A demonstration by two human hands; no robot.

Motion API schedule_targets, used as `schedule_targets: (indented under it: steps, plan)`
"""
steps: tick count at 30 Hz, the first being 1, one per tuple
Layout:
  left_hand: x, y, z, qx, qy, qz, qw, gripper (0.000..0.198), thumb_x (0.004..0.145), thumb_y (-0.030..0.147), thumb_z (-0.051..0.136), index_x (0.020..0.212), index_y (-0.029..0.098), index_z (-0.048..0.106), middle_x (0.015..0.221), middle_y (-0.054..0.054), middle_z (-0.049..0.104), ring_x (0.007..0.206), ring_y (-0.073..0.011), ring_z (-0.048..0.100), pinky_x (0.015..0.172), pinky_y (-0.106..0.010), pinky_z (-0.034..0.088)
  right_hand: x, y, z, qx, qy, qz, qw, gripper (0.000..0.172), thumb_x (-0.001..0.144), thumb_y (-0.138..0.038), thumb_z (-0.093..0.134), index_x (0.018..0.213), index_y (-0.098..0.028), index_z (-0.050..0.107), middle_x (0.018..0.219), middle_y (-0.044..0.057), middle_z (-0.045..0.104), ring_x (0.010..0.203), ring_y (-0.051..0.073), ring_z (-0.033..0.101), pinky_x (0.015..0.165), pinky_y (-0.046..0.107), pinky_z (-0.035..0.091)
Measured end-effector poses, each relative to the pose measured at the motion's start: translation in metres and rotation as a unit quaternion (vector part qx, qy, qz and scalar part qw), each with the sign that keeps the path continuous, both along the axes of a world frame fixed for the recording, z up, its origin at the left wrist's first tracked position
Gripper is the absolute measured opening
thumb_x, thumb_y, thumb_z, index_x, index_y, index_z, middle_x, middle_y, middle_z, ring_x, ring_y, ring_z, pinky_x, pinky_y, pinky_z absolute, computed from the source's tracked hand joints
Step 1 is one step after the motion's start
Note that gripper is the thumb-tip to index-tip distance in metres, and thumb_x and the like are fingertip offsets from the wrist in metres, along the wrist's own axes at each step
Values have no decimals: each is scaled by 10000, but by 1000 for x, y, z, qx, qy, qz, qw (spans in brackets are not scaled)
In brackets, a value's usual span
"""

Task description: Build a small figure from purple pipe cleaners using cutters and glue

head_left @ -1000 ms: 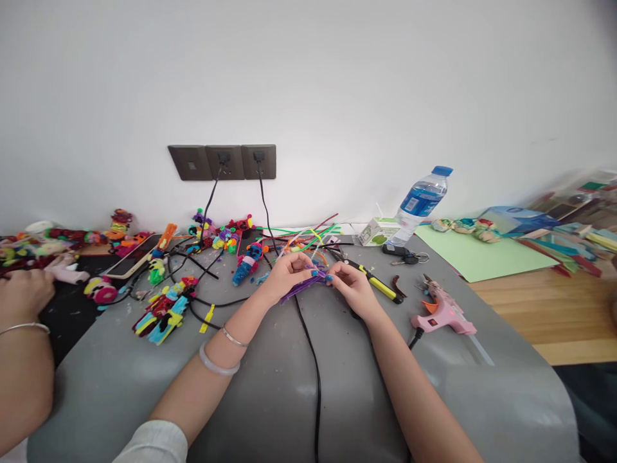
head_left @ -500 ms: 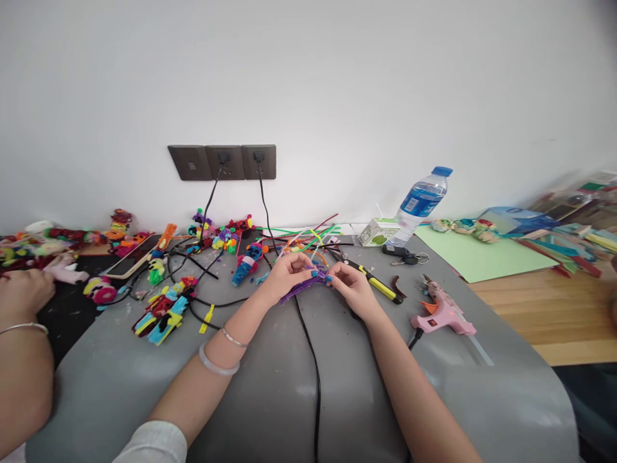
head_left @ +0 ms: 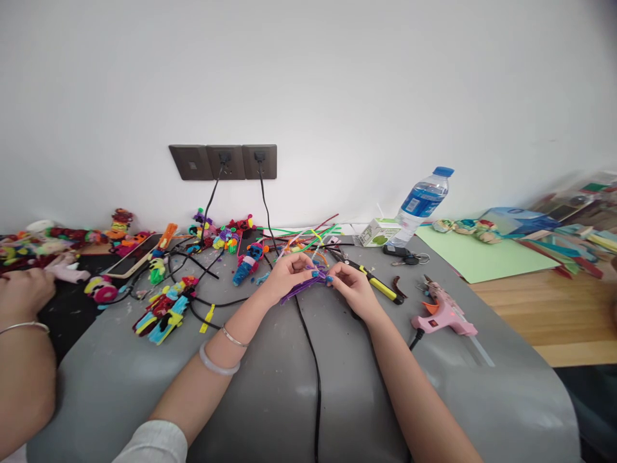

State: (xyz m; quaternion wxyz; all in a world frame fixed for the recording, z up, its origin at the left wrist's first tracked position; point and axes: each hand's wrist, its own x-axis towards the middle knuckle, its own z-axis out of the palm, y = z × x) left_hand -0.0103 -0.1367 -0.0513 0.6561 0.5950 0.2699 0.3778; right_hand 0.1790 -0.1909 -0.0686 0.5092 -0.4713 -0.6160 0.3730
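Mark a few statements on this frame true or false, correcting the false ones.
1. The left hand and right hand both hold purple strips. True.
2. The glue gun lies left of both hands. False: the pink glue gun lies to their right.
3. The bottle has a blue cap. True.
4. Nothing is plugged into the wall. False: two plugs sit in the wall sockets.
5. The keys lie near the carton. True.

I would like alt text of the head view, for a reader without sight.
A person's left hand and right hand hold purple fuzzy strips over a grey table. Colourful fuzzy figures are at left, a pink glue gun at right.
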Motion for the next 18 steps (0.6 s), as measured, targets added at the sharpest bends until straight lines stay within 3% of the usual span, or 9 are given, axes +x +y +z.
schedule_targets:
  steps: [18]
  plan:
    - [0,-3,5,-5,3,-2,1000,339,689,387,778,822,156,569,750,16,557,646,-90,495,612,-214,374,1,0,-2,-2,2,1,1000,310,825,-505,653,752,-211,593,670,7,581,618,159,508,598,279,406]
